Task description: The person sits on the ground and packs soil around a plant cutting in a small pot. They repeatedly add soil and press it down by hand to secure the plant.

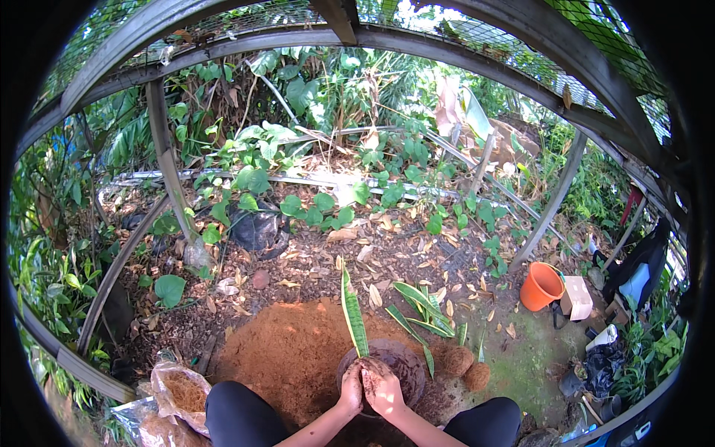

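My left hand [351, 389] and my right hand [380, 387] are pressed together, both smeared with soil. They close round the base of a tall snake plant leaf [353, 313], green with yellow edges, which stands upright and leans slightly left. What lies between the palms is hidden. Just below them is a round dark pot [414, 372], its inside muddy brown; my hands cover part of it. To the right of the leaf, more snake plant leaves [426, 307] lie on the ground beyond the pot. Two brown fibrous balls [456, 361] sit at the pot's right.
A heap of reddish-brown soil [272, 346] spreads left of the pot. Clear plastic bags of brown fibre [182, 391] stand by my left knee. At the right are an orange bucket [541, 287] and a cardboard box [576, 299]. Wooden posts [551, 197] frame the plot.
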A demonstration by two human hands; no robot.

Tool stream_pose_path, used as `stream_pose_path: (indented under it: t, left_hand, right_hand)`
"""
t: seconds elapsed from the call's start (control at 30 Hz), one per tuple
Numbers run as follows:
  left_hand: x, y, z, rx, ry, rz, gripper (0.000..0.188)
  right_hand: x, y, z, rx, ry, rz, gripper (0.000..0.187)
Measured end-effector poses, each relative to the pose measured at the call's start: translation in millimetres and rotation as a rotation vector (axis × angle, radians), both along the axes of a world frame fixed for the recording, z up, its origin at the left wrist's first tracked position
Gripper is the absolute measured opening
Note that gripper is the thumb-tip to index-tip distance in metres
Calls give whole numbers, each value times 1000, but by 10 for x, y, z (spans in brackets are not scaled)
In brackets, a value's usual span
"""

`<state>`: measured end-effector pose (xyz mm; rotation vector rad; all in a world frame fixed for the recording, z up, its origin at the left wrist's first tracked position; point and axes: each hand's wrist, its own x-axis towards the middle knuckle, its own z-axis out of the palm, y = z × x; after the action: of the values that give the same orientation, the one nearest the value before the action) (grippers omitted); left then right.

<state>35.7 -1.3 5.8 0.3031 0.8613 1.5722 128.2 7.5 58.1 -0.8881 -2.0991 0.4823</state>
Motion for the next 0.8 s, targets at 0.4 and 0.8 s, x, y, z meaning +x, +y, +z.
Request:
stream_pose_path:
  t: [0.4,0.8]
  left_hand:
    - [-50,-3,74,-43,-142,-33,35]
    - [-73,-3,28,-38,-281,-119,26]
  right_hand:
    - [-6,-21,74,-168,77,78,38]
    - [21,-10,105,-139,-18,2,45]
